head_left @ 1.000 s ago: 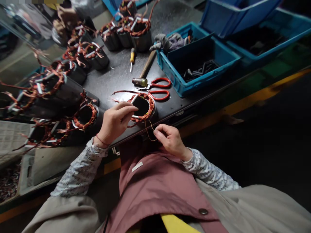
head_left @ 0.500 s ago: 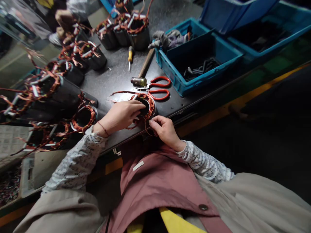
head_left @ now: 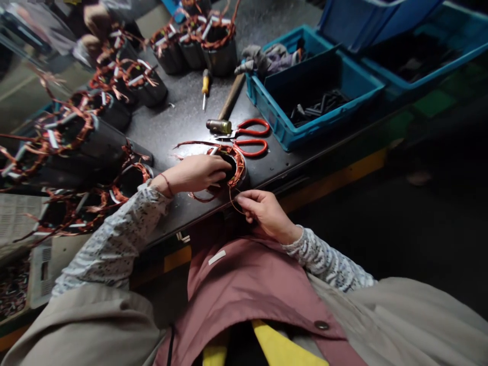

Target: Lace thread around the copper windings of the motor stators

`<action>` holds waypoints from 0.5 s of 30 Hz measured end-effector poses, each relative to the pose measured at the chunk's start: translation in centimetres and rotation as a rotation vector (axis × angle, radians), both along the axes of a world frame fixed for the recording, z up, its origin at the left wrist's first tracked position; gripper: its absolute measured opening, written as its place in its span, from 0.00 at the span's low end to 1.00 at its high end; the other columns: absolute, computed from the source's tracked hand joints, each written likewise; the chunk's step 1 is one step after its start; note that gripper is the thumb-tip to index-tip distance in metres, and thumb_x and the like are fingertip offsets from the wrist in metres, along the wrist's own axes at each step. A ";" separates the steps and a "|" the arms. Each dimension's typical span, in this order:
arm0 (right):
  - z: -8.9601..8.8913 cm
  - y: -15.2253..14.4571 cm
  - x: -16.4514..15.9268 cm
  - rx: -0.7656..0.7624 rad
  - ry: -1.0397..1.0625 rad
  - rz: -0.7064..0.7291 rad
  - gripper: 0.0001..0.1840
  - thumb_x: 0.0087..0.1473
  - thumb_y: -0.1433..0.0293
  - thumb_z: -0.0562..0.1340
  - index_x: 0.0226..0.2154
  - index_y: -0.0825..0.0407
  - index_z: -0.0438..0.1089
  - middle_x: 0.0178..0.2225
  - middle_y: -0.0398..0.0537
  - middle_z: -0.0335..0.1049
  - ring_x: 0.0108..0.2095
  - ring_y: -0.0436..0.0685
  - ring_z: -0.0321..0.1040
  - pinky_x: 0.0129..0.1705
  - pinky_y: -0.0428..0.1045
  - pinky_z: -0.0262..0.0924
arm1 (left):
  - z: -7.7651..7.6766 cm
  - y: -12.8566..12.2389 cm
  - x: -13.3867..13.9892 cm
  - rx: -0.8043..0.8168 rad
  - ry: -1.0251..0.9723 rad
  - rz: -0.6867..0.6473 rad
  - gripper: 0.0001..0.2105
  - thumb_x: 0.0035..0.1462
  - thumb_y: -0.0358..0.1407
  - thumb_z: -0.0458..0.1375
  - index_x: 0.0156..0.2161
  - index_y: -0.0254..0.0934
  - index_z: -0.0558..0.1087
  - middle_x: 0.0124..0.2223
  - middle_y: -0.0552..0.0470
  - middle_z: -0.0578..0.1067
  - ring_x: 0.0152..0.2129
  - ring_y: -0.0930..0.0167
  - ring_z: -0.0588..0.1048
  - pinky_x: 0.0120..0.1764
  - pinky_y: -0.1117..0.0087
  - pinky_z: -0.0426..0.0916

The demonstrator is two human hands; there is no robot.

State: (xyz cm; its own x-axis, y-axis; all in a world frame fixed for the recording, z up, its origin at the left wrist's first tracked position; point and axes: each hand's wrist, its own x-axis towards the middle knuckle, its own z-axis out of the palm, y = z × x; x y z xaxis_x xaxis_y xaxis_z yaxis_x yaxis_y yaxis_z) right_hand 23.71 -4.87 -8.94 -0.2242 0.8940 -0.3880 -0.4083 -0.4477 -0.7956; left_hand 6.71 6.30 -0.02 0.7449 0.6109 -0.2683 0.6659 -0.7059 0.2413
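A motor stator (head_left: 240, 168) with a ring of copper windings stands near the table's front edge. My left hand (head_left: 202, 173) grips it from the left, its fingers curled over the windings and reaching into the dark bore, where the fingertips are hidden. Just right of the stator, my right hand (head_left: 265, 211) pinches a thin cord (head_left: 231, 199) between thumb and forefinger. That cord hangs in a loose loop from the windings. Behind the stator lie red-handled scissors (head_left: 251, 147) and a hammer (head_left: 219, 126).
Several more wound stators (head_left: 145, 84) crowd the left and back of the table. A screwdriver (head_left: 205, 84) lies behind the hammer. To the right stands a blue bin (head_left: 305, 137) with black pieces inside and gloves (head_left: 272, 58) at its back. Another person's hands (head_left: 95, 23) are at far left.
My right hand has moved slightly right and down, away from the stator, and the cord's loop shows more clearly. My left hand stays on the stator.
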 end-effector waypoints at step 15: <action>0.4 0.5 -0.7 -0.103 0.120 -0.040 0.18 0.33 0.62 0.74 0.27 0.55 0.73 0.18 0.35 0.63 0.17 0.42 0.56 0.15 0.40 0.50 | 0.2 1.3 0.2 -0.106 0.115 -0.073 0.10 0.55 0.31 0.53 0.36 0.36 0.77 0.30 0.52 0.78 0.25 0.73 0.71 0.30 0.74 0.61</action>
State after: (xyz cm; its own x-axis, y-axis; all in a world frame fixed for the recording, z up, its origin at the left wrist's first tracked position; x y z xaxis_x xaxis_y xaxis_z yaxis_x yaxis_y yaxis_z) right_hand 23.01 -4.42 -8.54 -0.2396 0.8598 -0.4509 -0.5170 -0.5061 -0.6904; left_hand 6.94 7.55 0.15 0.7472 0.5201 -0.4138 0.6411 -0.7283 0.2421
